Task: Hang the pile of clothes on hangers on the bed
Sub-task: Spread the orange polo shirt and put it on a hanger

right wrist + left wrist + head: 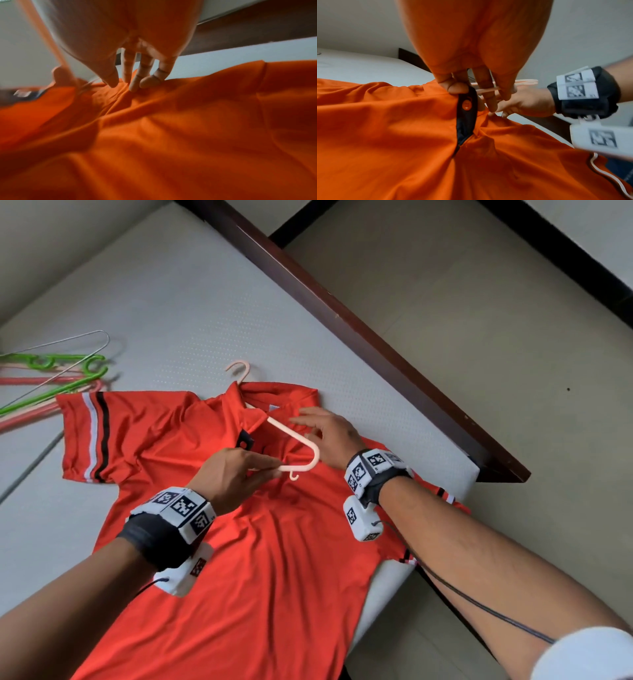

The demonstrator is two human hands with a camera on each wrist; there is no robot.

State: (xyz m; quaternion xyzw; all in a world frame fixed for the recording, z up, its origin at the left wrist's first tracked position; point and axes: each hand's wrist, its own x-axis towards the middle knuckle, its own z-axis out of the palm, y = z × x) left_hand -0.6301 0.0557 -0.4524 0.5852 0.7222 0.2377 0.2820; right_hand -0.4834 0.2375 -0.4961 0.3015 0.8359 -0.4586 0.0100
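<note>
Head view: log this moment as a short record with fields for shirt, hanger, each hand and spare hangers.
shirt: orange polo spread flat on the bed, collar away from the person
hanger: pale pink, one arm inside the collar, hook poking out beyond it, other arm on top of the chest
left hand: pinches the hanger's bottom bar
right hand: fingers spread over the shirt by the collar, near the hanger's corner; grip unclear
spare hangers: green, pink and wire ones piled beside the striped sleeve
</note>
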